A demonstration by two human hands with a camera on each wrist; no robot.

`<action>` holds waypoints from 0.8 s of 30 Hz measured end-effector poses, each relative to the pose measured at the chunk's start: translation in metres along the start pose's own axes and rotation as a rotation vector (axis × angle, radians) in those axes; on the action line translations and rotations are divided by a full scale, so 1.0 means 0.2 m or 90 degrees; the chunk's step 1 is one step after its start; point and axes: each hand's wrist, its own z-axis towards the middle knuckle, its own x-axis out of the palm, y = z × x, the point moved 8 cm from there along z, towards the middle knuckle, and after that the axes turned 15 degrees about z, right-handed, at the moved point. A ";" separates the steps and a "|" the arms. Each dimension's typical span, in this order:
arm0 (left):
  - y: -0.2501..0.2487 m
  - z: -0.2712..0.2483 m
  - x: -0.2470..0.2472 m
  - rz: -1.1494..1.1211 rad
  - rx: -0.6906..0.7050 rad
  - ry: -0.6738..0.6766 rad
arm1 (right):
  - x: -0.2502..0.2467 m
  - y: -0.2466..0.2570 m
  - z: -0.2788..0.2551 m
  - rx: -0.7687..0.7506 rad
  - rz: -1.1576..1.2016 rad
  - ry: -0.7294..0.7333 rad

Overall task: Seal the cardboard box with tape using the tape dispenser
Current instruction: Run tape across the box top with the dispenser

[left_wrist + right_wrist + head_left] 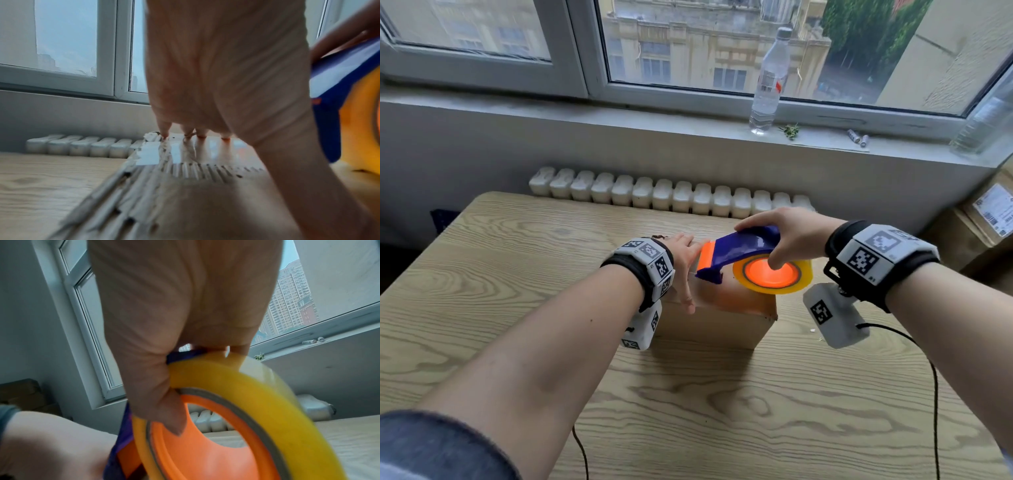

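A small cardboard box (719, 322) stands on the wooden table (500, 260). My left hand (683, 263) lies flat on the box's top left part, straight fingers (202, 133) pressing the glossy taped lid (222, 151). My right hand (784, 236) grips the blue tape dispenser (739, 251) from above, thumb against the orange hub (770, 272) of the yellow tape roll (803, 274). The dispenser's orange roller end (707, 257) sits at the box top beside my left hand. In the right wrist view the tape roll (236, 395) and orange hub (185, 451) fill the lower frame.
A white radiator (671, 197) runs behind the table. On the windowsill (619, 120) stand a clear water bottle (768, 82) and small items (858, 137). Brown parcels (983, 222) sit at the right. Cables (935, 394) trail from the wrist cameras across the table.
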 end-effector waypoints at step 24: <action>-0.01 -0.04 0.00 -0.058 -0.016 -0.003 | -0.06 -0.25 -0.18 0.045 -0.032 -0.020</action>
